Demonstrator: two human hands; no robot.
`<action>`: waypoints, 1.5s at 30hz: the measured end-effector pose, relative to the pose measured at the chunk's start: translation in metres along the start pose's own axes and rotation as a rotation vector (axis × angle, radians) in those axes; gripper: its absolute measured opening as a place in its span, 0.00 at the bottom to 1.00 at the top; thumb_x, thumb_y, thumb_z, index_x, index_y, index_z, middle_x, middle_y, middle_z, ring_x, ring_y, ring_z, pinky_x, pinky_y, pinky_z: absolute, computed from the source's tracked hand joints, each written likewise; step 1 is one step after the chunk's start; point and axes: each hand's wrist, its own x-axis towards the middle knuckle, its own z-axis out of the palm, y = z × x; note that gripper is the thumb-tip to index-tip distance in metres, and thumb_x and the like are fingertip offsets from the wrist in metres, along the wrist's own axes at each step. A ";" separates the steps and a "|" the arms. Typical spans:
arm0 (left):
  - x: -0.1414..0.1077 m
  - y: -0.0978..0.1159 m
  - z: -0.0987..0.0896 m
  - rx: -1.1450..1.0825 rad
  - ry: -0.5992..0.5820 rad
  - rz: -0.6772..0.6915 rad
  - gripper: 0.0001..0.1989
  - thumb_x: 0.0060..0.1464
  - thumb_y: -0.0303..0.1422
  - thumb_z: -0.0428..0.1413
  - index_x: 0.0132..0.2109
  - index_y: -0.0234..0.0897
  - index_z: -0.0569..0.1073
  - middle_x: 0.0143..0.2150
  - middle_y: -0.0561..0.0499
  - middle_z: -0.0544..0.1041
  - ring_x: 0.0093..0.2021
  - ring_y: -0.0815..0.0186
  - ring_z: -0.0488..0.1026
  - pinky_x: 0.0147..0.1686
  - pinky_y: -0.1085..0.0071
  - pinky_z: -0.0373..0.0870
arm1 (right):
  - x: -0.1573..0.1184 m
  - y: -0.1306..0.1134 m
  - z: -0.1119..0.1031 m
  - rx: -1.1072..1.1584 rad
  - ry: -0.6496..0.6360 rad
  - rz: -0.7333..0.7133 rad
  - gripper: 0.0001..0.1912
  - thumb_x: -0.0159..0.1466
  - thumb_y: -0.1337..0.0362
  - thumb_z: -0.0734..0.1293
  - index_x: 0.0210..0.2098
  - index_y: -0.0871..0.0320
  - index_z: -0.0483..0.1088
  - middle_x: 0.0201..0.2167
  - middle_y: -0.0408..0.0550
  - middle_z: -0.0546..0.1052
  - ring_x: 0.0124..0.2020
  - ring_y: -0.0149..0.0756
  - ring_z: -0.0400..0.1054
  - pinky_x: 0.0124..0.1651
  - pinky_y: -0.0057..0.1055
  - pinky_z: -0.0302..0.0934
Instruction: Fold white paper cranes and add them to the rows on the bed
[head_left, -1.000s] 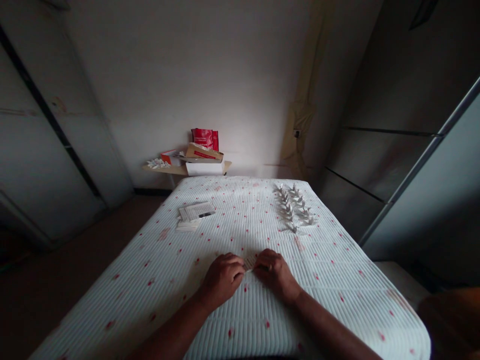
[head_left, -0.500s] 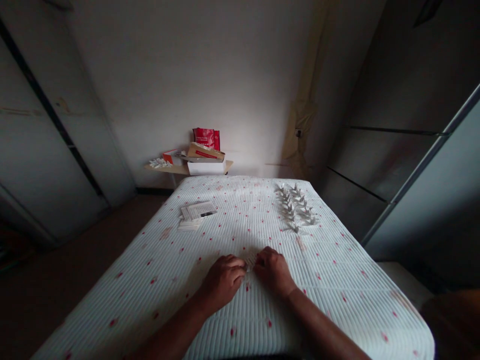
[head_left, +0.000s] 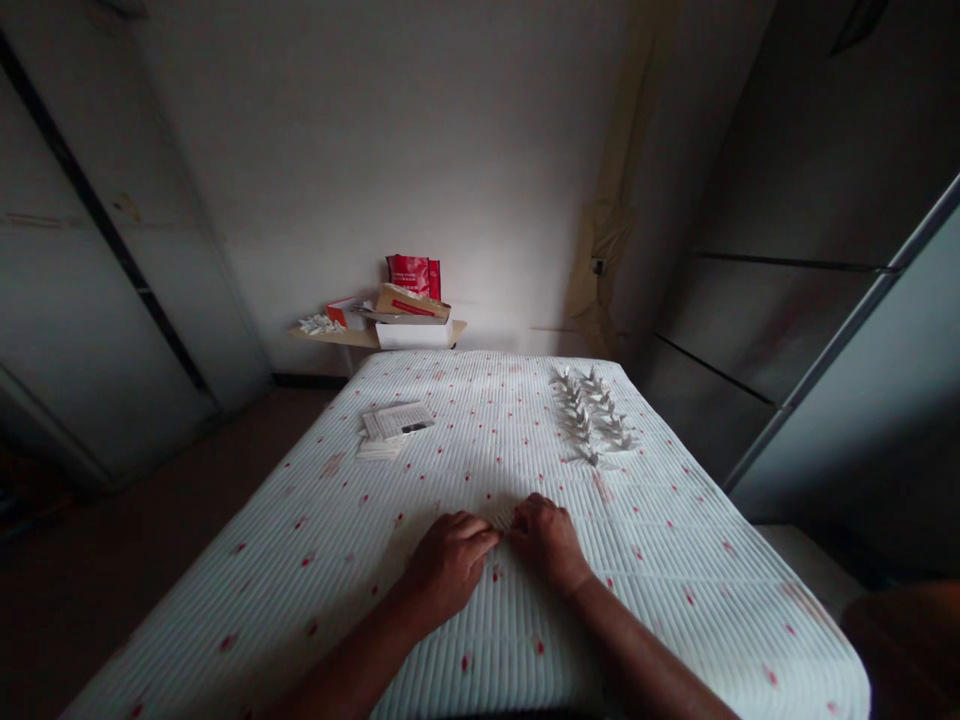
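Note:
A small piece of printed paper (head_left: 502,517) lies low over the quilted cover, between my two hands and mostly hidden by them. My left hand (head_left: 451,560) is closed on its left side, with the fingertips near the middle. On the right side, my right hand (head_left: 546,540) pinches the paper with bent fingers. Several folded paper figures (head_left: 581,415) stand in two rows beyond my right hand. A stack of printed paper sheets (head_left: 397,422) rests beyond my left hand.
The bed-like surface (head_left: 465,480) has a white ribbed cover with red spots. Behind it, a small shelf (head_left: 330,336) holds a red bag (head_left: 414,277), boxes (head_left: 412,334) and white paper pieces (head_left: 319,324). Dark cabinet panels (head_left: 750,310) rise at the right.
The fingertips of my left hand have shifted slightly to the right, over the small paper. My right hand has hardly moved.

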 end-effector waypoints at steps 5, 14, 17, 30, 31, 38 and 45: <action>0.000 0.003 0.003 0.089 -0.035 -0.014 0.13 0.51 0.22 0.48 0.40 0.39 0.72 0.38 0.50 0.72 0.40 0.63 0.67 0.42 0.64 0.64 | 0.000 0.004 0.002 0.027 0.014 -0.015 0.05 0.54 0.71 0.63 0.25 0.59 0.71 0.29 0.47 0.72 0.31 0.33 0.66 0.32 0.26 0.53; 0.001 0.006 0.002 0.133 -0.052 -0.029 0.14 0.51 0.22 0.49 0.43 0.39 0.71 0.40 0.49 0.72 0.41 0.62 0.66 0.42 0.62 0.64 | 0.001 0.012 0.000 0.222 0.049 -0.026 0.07 0.50 0.76 0.61 0.24 0.61 0.69 0.27 0.44 0.69 0.28 0.28 0.64 0.32 0.22 0.55; 0.001 0.006 0.002 0.127 -0.042 -0.032 0.14 0.51 0.22 0.49 0.44 0.39 0.71 0.40 0.49 0.72 0.41 0.62 0.66 0.42 0.62 0.64 | 0.001 0.014 -0.001 0.261 0.063 -0.034 0.08 0.49 0.77 0.61 0.23 0.61 0.68 0.27 0.44 0.69 0.28 0.29 0.63 0.32 0.22 0.55; 0.002 0.007 0.000 0.110 -0.049 -0.027 0.12 0.51 0.23 0.49 0.41 0.39 0.72 0.39 0.49 0.72 0.40 0.63 0.66 0.41 0.63 0.65 | 0.002 0.014 0.006 0.249 0.101 0.000 0.02 0.52 0.69 0.66 0.27 0.60 0.69 0.30 0.46 0.71 0.31 0.32 0.65 0.34 0.25 0.58; 0.003 0.007 0.001 0.116 -0.050 -0.031 0.12 0.52 0.23 0.49 0.41 0.39 0.72 0.38 0.49 0.72 0.40 0.63 0.66 0.41 0.63 0.65 | 0.001 0.012 0.006 0.215 0.113 0.002 0.03 0.51 0.68 0.67 0.27 0.59 0.69 0.31 0.46 0.71 0.31 0.32 0.65 0.35 0.26 0.57; 0.002 0.007 0.002 0.133 -0.024 -0.029 0.12 0.52 0.22 0.49 0.40 0.39 0.72 0.39 0.49 0.72 0.40 0.63 0.66 0.41 0.63 0.64 | 0.000 0.013 0.007 0.218 0.104 -0.018 0.09 0.49 0.75 0.62 0.29 0.60 0.68 0.32 0.46 0.71 0.33 0.32 0.66 0.36 0.25 0.58; 0.011 0.006 0.005 0.062 0.036 -0.085 0.05 0.51 0.27 0.54 0.33 0.39 0.74 0.34 0.51 0.73 0.38 0.64 0.67 0.39 0.67 0.63 | 0.009 0.030 0.007 0.369 0.135 -0.090 0.20 0.49 0.81 0.56 0.34 0.59 0.70 0.35 0.47 0.74 0.37 0.32 0.68 0.42 0.28 0.61</action>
